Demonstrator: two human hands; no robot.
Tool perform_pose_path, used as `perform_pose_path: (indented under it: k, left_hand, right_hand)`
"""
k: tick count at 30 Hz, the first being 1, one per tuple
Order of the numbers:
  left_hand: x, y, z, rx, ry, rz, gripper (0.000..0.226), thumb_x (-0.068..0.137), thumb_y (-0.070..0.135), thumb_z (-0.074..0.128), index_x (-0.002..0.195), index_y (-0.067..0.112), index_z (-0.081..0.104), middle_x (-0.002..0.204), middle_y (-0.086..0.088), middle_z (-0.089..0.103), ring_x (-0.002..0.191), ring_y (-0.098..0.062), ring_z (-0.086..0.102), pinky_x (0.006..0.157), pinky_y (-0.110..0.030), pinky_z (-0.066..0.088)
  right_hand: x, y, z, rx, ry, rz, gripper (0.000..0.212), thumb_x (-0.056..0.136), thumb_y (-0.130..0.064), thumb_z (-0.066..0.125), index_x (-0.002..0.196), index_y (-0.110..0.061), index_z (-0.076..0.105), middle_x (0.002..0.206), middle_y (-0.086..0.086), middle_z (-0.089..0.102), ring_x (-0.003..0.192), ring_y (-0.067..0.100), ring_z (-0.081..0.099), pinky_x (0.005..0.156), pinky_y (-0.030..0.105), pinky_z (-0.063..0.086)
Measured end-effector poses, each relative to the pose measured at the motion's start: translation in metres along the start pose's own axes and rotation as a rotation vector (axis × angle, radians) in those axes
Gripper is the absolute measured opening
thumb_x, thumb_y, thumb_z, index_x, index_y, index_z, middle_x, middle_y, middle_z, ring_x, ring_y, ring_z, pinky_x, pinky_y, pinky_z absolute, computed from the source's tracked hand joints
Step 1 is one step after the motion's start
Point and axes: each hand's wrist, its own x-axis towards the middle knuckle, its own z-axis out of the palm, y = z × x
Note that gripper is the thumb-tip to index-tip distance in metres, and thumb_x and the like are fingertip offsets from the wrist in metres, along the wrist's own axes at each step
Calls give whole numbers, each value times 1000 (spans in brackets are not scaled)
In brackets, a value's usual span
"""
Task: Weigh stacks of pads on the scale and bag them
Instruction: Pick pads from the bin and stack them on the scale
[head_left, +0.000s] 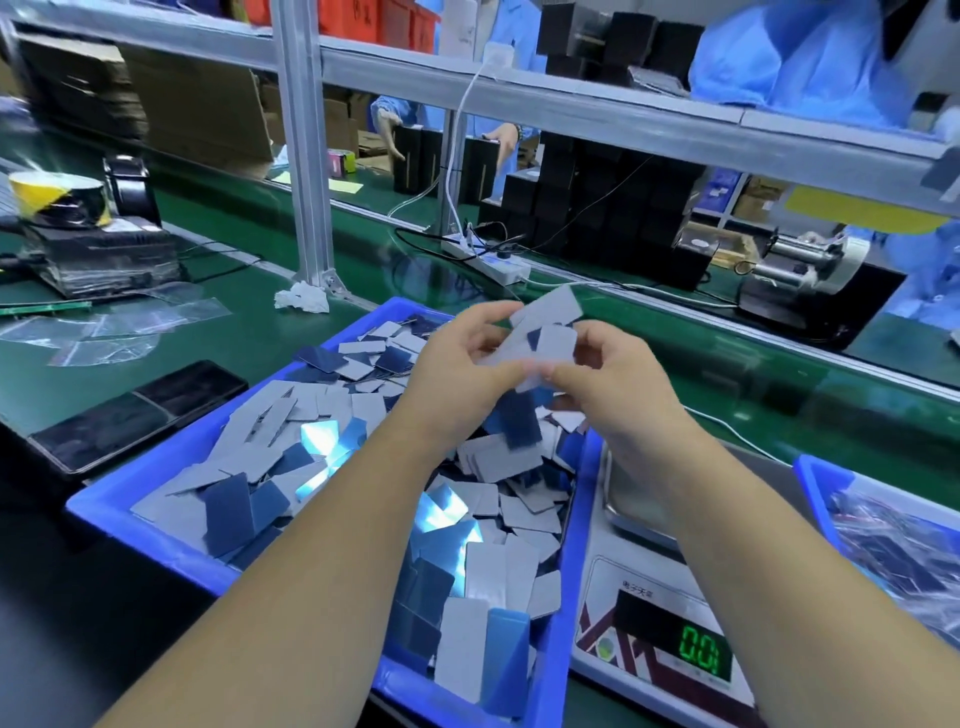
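Note:
A blue bin (156, 540) in front of me is heaped with loose grey and dark blue rectangular pads (322, 467). Above its far right part, my left hand (467, 364) and my right hand (602, 379) meet and together pinch a small fanned bunch of pads (550, 332). One dark pad (519, 421) hangs below the hands. Right of the bin stands the digital scale (654, 649); its green display reads 0.0 and its steel pan (628, 499) is partly hidden behind my right forearm.
Clear plastic bags (119, 327) lie on the green belt at the left, near a black tablet-like slab (135, 415). A second blue bin (883, 525) with bagged goods sits at the right edge. A power strip (493, 262) and an aluminium post (306, 156) stand beyond the bin.

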Motion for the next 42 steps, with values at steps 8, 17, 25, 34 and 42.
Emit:
perform_pose_path:
  k: [8,17,25,34,42]
  left_hand:
    - [2,-8,1,51,-96,-58,64,80,-6,69,112,47,55,93,4,77,85,-19,74,65,-20,53]
    - [-4,-2,32,163,-238,-64,52,84,2,65,107,49,59,95,12,73,92,-12,71,81,-34,60]
    - [-13,23,104,633,-585,154,89,85,42,70,153,46,14,160,15,22,138,-2,25,109,-30,30]
    - [-19,-1,126,873,-604,279,68,80,59,65,142,37,46,126,13,56,126,-14,37,109,-46,34]
    - [-22,-4,118,683,-443,247,47,92,40,66,136,29,57,118,18,57,124,-4,44,94,-15,34]
  right_hand:
    - [-3,0,-7,166,54,17,22,89,0,62,102,-16,68,96,6,75,88,28,73,75,43,61]
    - [-22,4,-63,14,128,49,21,89,1,62,96,-18,69,94,6,75,83,23,73,69,34,60]
    - [-64,16,-124,-166,119,303,12,79,5,62,86,-3,69,77,17,72,64,26,68,53,30,55]
    - [-69,34,-125,-875,127,253,24,68,-35,67,63,-12,60,61,3,59,67,22,57,50,30,37]
    - [-71,41,-132,-867,135,237,33,80,-42,61,73,-11,68,66,3,64,72,23,59,59,32,48]
